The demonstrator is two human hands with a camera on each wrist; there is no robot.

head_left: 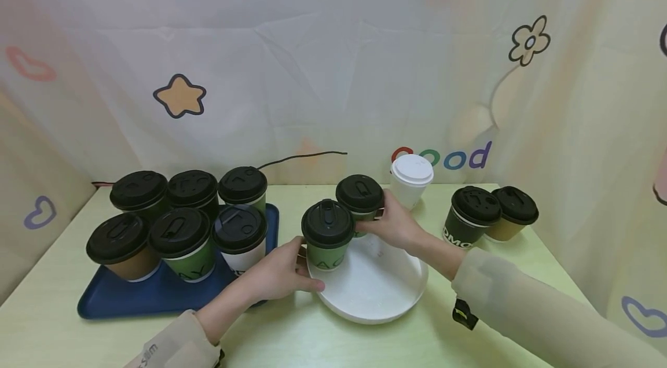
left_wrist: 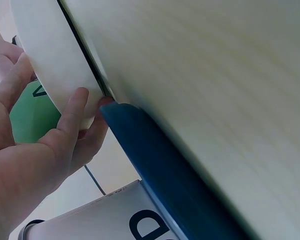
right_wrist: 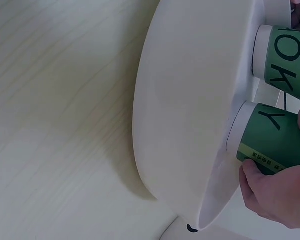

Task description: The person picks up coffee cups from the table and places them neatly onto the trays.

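My right hand [head_left: 393, 223] holds the rear green paper cup [right_wrist: 277, 142] by its side, thumb and fingers round it below the black lid [head_left: 359, 193]. This cup is at the back of the white round tray [head_left: 383, 287], its base close over the tray's surface. A second green cup [head_left: 327, 257] with a black lid stands upright on the tray's left part. At the left rim, my left hand [head_left: 283, 272] grips the tray, thumb toward the front and fingers spread along its side. In the left wrist view, its fingers [left_wrist: 76, 107] lie against the tray's outer wall.
At left, a blue tray [head_left: 172, 301] bears several lidded cups, its right end close to my left hand. A white lidded cup [head_left: 410, 180] stands behind the round tray. To the right are a black cup [head_left: 464, 228] and a brown cup [head_left: 505, 229]. A curtain [head_left: 333, 67] hangs behind the table.
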